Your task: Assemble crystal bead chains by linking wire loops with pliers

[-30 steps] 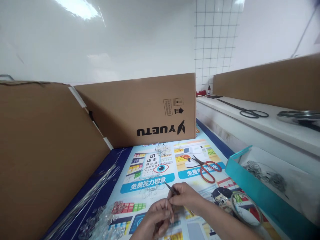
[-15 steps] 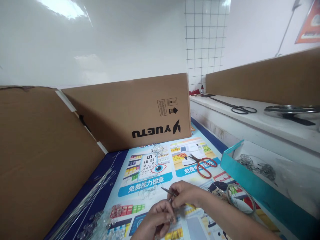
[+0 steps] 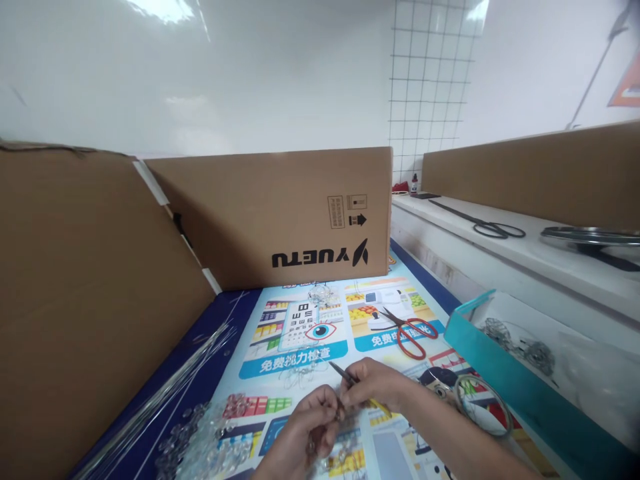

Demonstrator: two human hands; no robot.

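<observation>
My right hand (image 3: 373, 383) is closed around slim pointed pliers (image 3: 341, 372), whose dark tip points up and left; a yellow handle shows below the palm. Close beside it, my left hand (image 3: 307, 427) is curled, its thumb and fingers pinching something small that they mostly hide. The fingertips of both hands meet, or nearly meet. Small clear beads (image 3: 340, 457) show below the left hand. Beyond the hands, thin wire pieces with clear beads (image 3: 300, 373) lie on the printed mat (image 3: 320, 347). Red-handled scissors (image 3: 411, 333) rest, blades apart, beyond my right hand.
Loose clear beads (image 3: 200, 440) and a bundle of thin wires (image 3: 165, 393) are on the left. A wire coil (image 3: 483, 405) lies by my right forearm, near a teal box (image 3: 520, 393) holding wirework. Cardboard (image 3: 260, 213) walls the back; black scissors (image 3: 480, 220) lie on the ledge.
The view has shifted slightly, moving the scene right. The pliers have turned in my right hand, so more of their jaws and a yellow handle show. The left hand stays close beside.
</observation>
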